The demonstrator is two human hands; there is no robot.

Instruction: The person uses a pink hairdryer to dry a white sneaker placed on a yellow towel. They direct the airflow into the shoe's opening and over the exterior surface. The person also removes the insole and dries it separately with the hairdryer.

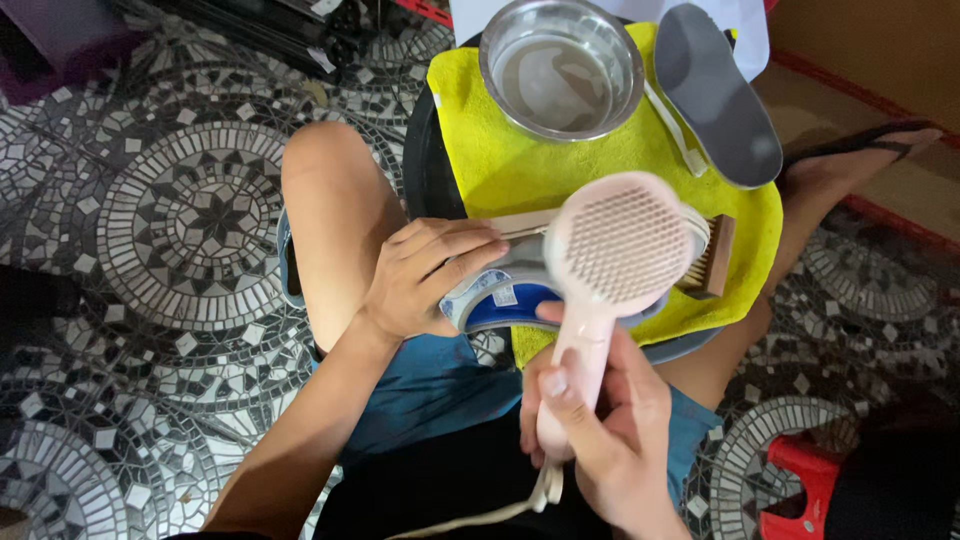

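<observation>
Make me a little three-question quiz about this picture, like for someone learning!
1. True or false: the right hand holds the pink hair dryer by its handle.
2. What does the left hand rest on?
A. the steel bowl
B. the shoe
C. the grey insole
3. What colour is the towel under the bowl?

Key: 1 true; 2 B; 3 yellow.
</observation>
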